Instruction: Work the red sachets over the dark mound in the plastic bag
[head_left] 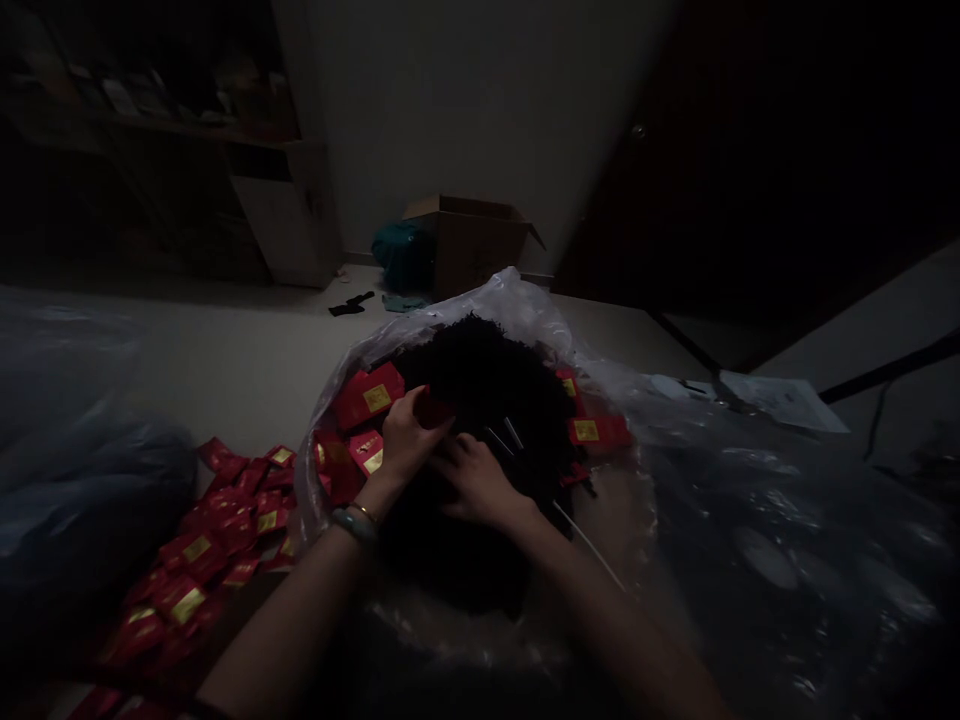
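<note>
A heap of dark, loose, leaf-like material (487,360) lies in a large clear plastic bag (510,290) with its mouth spread wide. Over the heap, my left hand (409,440) is closed around a small red packet (433,408). My right hand (484,485) is beside it, low against the dark material, with its fingers curled and their tips hidden in shadow. Red packets with gold labels (371,395) rest inside the bag on the left, and another red packet (600,431) sits on the right. Two thin shiny strips (513,432) lie on the heap.
Many more red packets (199,550) are piled outside the bag at the left. Clear plastic sheeting (780,540) spreads on the right. Farther back are an open cardboard box (480,245), a teal bag (403,255) and a cabinet (277,220). The room is dim.
</note>
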